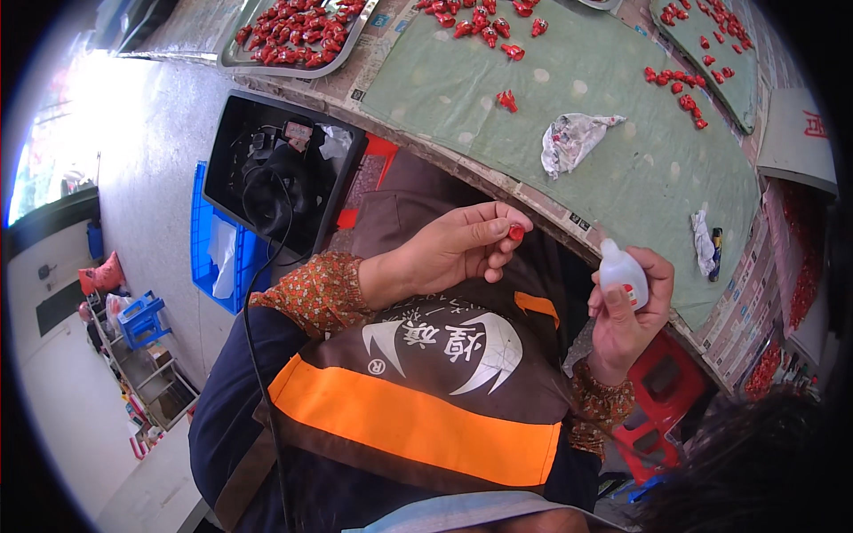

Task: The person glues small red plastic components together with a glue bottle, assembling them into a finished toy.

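Standing on the counter, a metal tray is filled with small red figures. Below, a dark bundle is contained in a black bin, and a white sheet in a blue crate. A red piece is pinched at the closed tips of the left hand's thumb and forefinger, the other fingers being loosely curled. Apart from it, a white bottle is enclosed by the right hand's wrapped fingers.

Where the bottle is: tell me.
In the head view, the bottle is right of centre, in the right hand, to the right of the red piece in the left hand.
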